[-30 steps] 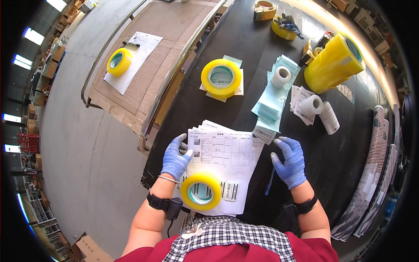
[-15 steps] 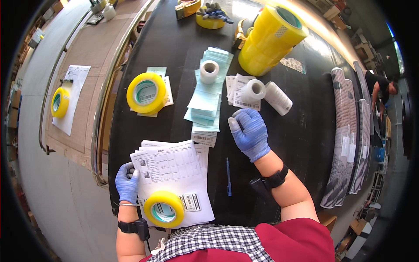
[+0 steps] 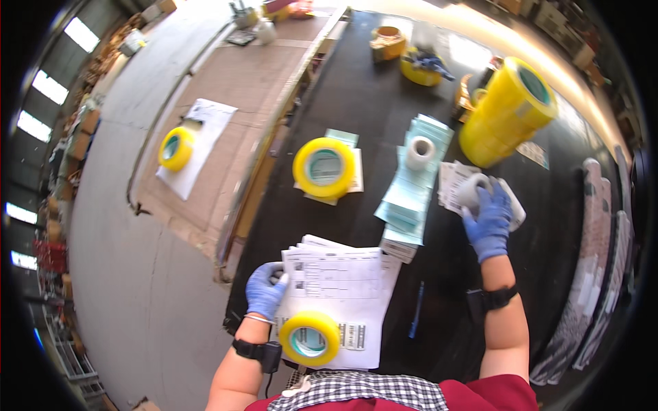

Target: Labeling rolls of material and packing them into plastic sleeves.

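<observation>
white printed sheets (image 3: 339, 288) near edge | pale green label strips (image 3: 411, 192) centre | white labels (image 3: 452, 185) right

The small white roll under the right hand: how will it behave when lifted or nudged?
The small white paper roll lies on its side, so it would probably roll if nudged. It looks light, since the right hand covers it with a loose grip. Its wound paper might unspool or dent if squeezed.

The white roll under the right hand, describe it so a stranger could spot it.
On the black table, find the tall yellow tape stack. Just below it the right hand grips a small white roll lying on white slips, unlike the other white roll standing on teal sheets.
</observation>
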